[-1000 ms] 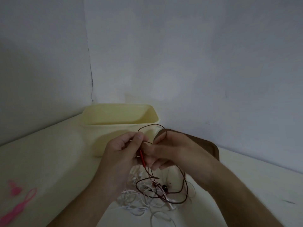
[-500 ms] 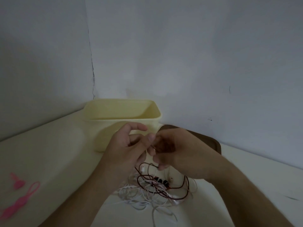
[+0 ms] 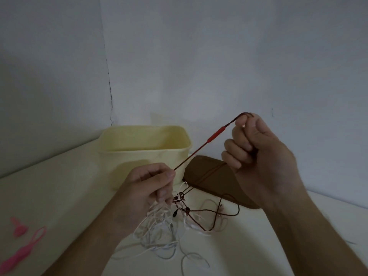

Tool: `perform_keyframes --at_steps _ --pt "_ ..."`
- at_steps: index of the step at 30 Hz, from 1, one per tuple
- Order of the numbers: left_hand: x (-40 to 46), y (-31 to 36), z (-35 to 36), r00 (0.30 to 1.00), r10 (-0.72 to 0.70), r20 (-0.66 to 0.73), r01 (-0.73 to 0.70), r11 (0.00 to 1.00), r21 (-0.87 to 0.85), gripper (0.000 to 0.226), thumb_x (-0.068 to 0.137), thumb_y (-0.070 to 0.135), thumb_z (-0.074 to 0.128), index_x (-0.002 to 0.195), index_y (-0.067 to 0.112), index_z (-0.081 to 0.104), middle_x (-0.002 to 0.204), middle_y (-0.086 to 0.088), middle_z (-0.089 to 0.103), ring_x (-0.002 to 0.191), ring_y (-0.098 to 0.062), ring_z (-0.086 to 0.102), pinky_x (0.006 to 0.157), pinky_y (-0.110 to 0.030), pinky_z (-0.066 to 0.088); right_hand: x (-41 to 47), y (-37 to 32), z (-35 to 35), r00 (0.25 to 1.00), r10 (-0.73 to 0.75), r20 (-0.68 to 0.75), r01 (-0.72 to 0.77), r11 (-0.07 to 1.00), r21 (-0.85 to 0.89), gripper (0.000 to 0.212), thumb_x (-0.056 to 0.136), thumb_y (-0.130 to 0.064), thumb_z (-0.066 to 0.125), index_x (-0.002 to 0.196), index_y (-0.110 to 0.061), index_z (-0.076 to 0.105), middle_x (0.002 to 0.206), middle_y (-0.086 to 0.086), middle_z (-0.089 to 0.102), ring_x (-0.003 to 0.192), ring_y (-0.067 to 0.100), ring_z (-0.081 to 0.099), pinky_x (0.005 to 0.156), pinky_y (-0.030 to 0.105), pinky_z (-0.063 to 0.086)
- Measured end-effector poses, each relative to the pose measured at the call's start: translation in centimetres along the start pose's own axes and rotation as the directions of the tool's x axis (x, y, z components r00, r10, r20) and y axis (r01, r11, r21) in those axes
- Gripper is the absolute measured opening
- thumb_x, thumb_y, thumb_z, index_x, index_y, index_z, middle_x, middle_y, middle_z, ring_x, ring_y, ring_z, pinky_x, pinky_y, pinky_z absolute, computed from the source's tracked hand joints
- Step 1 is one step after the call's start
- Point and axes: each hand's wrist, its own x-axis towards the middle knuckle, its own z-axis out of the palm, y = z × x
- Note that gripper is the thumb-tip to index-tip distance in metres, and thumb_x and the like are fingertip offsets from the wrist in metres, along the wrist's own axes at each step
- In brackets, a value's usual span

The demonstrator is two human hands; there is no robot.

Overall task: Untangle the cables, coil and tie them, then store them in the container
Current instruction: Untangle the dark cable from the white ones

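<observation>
Red cable (image 3: 216,134): we see a thin dark-red cord with a brighter red cylindrical sleeve on it (likely an inline control; no markings are legible). One section runs taut on a diagonal between the two hands, above the table (image 3: 59,186).
Right hand (image 3: 256,154): raised at the upper end of the taut section, fingers curled tight, thumb and forefinger pinching the red cable where it bends over the fingertip.
Left hand (image 3: 147,188): lower and nearer the table, fingers curled, pinching the red cable at its lower end; white strands hang from under the palm.
Cable tangle (image 3: 179,220): we see white cable (image 3: 159,232) loops and the remaining red cable lying intertwined on the table, just below the left hand.
Container (image 3: 145,148): pale yellow, rectangular with rounded corners, open-topped, standing behind the left hand against the wall.
Brown lid (image 3: 211,176): flat, just right of the container, partly behind the right hand.
Pink ties (image 3: 23,248): on the table at far left, well apart from the tangle.
</observation>
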Motion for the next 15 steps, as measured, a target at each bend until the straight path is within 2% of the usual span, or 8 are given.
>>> perform_keyframes --at_steps 4,7,9,11,12,13,15 --pt "0.0 0.3 0.2 0.999 0.048 -0.002 -0.048 0.995 -0.084 0.024 0.089 0.018 0.070 0.075 0.007 0.054 0.060 -0.010 0.039 0.057 -0.023 0.042 0.072 -0.042 0.054 0.0 0.0 -0.1 0.999 -0.029 -0.015 0.028 0.999 -0.023 0.021 0.106 -0.024 0.048 0.100 -0.017 0.067 0.066 -0.004 0.021 0.055 0.012 0.011 0.047 0.027 0.011" --pt "0.1 0.7 0.2 0.993 0.072 -0.092 -0.083 0.988 -0.131 0.025 0.101 0.017 0.059 0.079 0.009 0.050 0.061 -0.005 0.028 0.052 -0.020 0.030 0.060 -0.038 0.051 0.2 0.0 -1.0 0.996 0.023 -0.083 -0.045 0.960 -0.275 0.013 0.105 -0.011 0.056 0.100 -0.010 0.068 0.067 -0.001 0.023 0.054 0.014 0.012 0.046 0.028 0.011" --pt "0.1 1.0 0.1 0.984 0.079 -0.159 -0.098 0.989 -0.110 0.022 0.103 0.017 0.053 0.083 0.008 0.052 0.063 -0.003 0.018 0.051 -0.016 0.020 0.050 -0.030 0.039 0.3 0.6 -1.6 0.981 0.080 -0.175 -0.163 0.829 -0.535 0.007 0.099 -0.005 0.066 0.093 -0.007 0.068 0.061 0.000 0.031 0.049 0.014 0.021 0.044 0.025 0.017" --pt "0.2 1.2 0.0 0.977 0.093 -0.194 -0.109 0.991 -0.075 0.021 0.103 0.017 0.050 0.086 0.006 0.053 0.065 -0.003 0.014 0.052 -0.014 0.016 0.048 -0.027 0.024 0.3 1.4 -2.1 0.966 0.102 -0.238 -0.251 0.594 -0.764 0.009 0.095 -0.008 0.072 0.087 -0.011 0.071 0.053 -0.006 0.046 0.047 0.011 0.038 0.049 0.026 0.029" --pt "0.1 1.2 -0.1 0.974 0.097 -0.204 -0.112 0.992 -0.063 0.021 0.104 0.018 0.050 0.087 0.005 0.053 0.065 -0.003 0.013 0.052 -0.014 0.015 0.049 -0.027 0.020 0.2 1.7 -2.0 0.968 0.105 -0.230 -0.251 0.484 -0.838 0.007 0.093 -0.011 0.074 0.089 -0.016 0.074 0.056 -0.011 0.055 0.050 0.007 0.047 0.054 0.026 0.035" --pt "0.1 1.3 -0.1 0.973 0.099 -0.207 -0.113 0.992 -0.057 0.021 0.104 0.018 0.050 0.089 0.004 0.053 0.065 -0.003 0.014 0.052 -0.014 0.015 0.049 -0.028 0.018 0.1 2.0 -1.7 0.970 0.117 -0.211 -0.241 0.403 -0.883 0.007 0.092 -0.015 0.075 0.094 -0.022 0.075 0.065 -0.014 0.062 0.058 0.004 0.055 0.059 0.024 0.040" --pt "0.0 1.3 0.2 0.973 0.103 -0.208 -0.117 0.991 -0.058 0.021 0.103 0.020 0.051 0.092 0.003 0.054 0.063 -0.003 0.017 0.051 -0.014 0.017 0.048 -0.027 0.023 -0.1 2.7 -1.2 0.976 0.140 -0.169 -0.200 0.253 -0.947 0.024 0.091 -0.022 0.076 0.112 -0.028 0.067 0.097 -0.014 0.066 0.085 0.004 0.063 0.068 0.019 0.044"
